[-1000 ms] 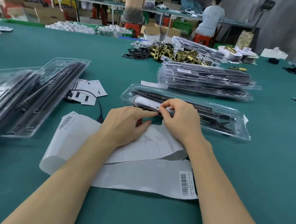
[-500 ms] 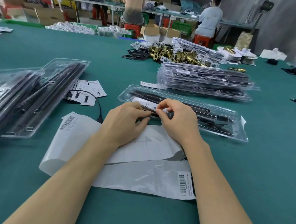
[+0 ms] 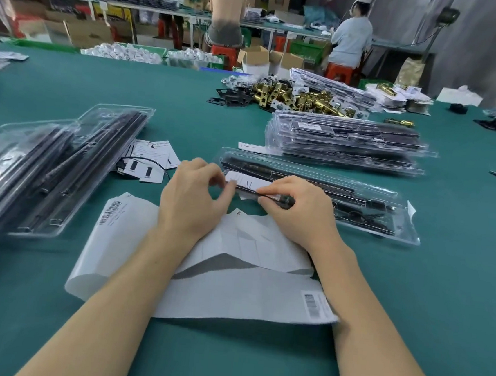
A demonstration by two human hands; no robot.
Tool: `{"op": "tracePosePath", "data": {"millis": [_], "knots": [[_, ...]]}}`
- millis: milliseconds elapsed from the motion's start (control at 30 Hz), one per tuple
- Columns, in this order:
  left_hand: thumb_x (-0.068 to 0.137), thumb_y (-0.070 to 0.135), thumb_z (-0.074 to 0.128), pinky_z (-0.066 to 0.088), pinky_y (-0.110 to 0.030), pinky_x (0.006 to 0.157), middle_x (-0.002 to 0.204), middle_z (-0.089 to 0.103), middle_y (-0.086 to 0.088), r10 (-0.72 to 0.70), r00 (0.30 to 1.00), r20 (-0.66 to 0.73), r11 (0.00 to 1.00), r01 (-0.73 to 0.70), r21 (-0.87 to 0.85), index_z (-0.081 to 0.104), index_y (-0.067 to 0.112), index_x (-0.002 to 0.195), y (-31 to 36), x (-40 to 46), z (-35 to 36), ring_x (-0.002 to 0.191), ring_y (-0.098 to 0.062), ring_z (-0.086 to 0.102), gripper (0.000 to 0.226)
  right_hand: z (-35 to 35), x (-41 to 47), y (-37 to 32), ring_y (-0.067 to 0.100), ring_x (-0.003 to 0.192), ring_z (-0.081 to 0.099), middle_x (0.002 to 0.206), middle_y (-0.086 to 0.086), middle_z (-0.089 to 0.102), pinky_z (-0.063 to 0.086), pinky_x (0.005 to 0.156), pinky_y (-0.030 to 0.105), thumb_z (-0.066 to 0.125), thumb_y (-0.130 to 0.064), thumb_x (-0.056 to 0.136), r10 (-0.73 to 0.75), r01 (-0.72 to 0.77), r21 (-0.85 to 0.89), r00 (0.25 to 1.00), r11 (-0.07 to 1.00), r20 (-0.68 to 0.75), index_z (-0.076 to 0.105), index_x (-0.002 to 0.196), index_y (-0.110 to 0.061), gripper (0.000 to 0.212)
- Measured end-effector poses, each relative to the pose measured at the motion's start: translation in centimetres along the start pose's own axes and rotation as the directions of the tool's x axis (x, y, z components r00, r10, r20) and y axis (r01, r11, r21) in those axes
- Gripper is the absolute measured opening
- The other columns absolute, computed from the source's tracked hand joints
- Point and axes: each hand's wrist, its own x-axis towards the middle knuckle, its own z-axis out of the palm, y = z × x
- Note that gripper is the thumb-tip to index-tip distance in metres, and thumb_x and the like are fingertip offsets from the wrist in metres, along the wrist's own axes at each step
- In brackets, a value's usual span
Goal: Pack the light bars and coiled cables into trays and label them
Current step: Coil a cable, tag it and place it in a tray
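Both hands have drawn slightly apart since 1 second ago, when their fingertips met over the near edge of the clear tray [image 3: 388, 201]; a thin black light bar [image 3: 258, 192] now shows between them. That tray lies across the middle of the green counter [image 3: 442, 297], with more dark bars and a coiled cable inside it and a white label [image 3: 245, 183] at its near-left end.

The left hand [image 3: 192, 202] has its fingers curled, and its thumb and forefinger pinch the left end of the light bar, right beside the label. The right hand [image 3: 296, 210] is curled over the bar's right part, its fingertips pressing and gripping it against the tray's near rim.

Under both wrists, toward the near edge of the counter, lie white label backing sheets [image 3: 232, 277], with 1 barcode sticker at the far-left corner and 1 at the near-right corner.

Just beyond the tray stands a stack of packed trays [image 3: 347, 146], touching nothing in the hands. Along the left edge of the counter lie open trays of black bars [image 3: 60, 175], tilted on each other. Between those and the left hand sit small white cards [image 3: 149, 160] with a black cable running beneath them. Toward the far edge there is a pile of brass fittings [image 3: 297, 98]. Behind the counter, 2 persons sit on red stools with their backs turned.
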Motion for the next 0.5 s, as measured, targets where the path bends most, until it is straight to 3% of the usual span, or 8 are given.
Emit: {"op": "tracePosePath", "data": {"millis": [100, 233, 300, 367, 500], "knots": [[0.092, 0.030, 0.063, 0.038, -0.031, 0.073, 0.098, 0.053, 0.000, -0.097, 0.994, 0.043, 0.995, 0.096, 0.025, 0.060, 0.018, 0.098, -0.4, 0.3, 0.5, 0.099, -0.022, 0.048, 0.014, 0.1, -0.1, -0.1, -0.001, 0.094, 0.056, 0.103, -0.027, 0.066, 0.049, 0.078, 0.027, 0.074, -0.045, 0.084, 0.024, -0.024, 0.009, 1.000, 1.000, 0.006, 0.078, 0.096, -0.045, 0.013], [0.094, 0.029, 0.060, 0.026, -0.024, 0.075, 0.106, 0.058, -0.008, -0.390, 0.908, 0.154, 0.915, 0.401, -0.052, 0.057, 0.008, 0.111, -1.1, 2.4, 0.3, 0.095, -0.023, 0.046, 0.027, 0.4, -0.3, -0.5, 0.008, 0.099, 0.055, 0.102, -0.025, 0.064, 0.047, 0.079, 0.029, 0.074, -0.038, 0.086, 0.005, -0.005, -0.005, 1.000, 1.000, 0.013, 0.079, 0.094, -0.046, 0.012], [0.091, 0.024, 0.060, 0.033, -0.030, 0.066, 0.094, 0.062, -0.008, -0.458, 0.851, 0.258, 0.887, 0.457, 0.065, 0.064, 0.012, 0.100, -1.5, 3.7, 0.1, 0.088, -0.026, 0.049, 0.015, 0.5, -0.3, -0.6, 0.012, 0.100, 0.054, 0.101, -0.023, 0.064, 0.045, 0.079, 0.029, 0.073, -0.037, 0.087, 0.013, -0.013, -0.023, 1.000, 1.000, 0.010, 0.079, 0.091, -0.046, 0.012], [0.085, 0.018, 0.060, 0.034, -0.027, 0.052, 0.077, 0.058, -0.006, -0.528, 0.774, 0.351, 0.847, 0.508, 0.155, 0.060, 0.013, 0.082, -1.5, 5.3, -0.1, 0.069, -0.025, 0.046, 0.006, 0.7, -0.4, -0.8, 0.015, 0.101, 0.055, 0.101, -0.021, 0.064, 0.046, 0.080, 0.030, 0.074, -0.036, 0.086, 0.017, -0.017, -0.023, 1.000, 1.000, 0.000, 0.080, 0.090, -0.043, 0.011], [0.078, 0.017, 0.069, 0.031, -0.023, 0.052, 0.070, 0.051, -0.006, -0.632, 0.615, 0.471, 0.745, 0.650, 0.151, 0.052, 0.008, 0.076, -1.1, 7.1, -0.6, 0.057, -0.021, 0.043, 0.020, 1.1, -0.8, -1.0, 0.017, 0.099, 0.050, 0.101, -0.018, 0.065, 0.046, 0.082, 0.034, 0.076, -0.034, 0.086, -0.011, 0.010, -0.027, 0.999, 1.000, -0.048, 0.082, 0.090, -0.037, 0.008]]}}
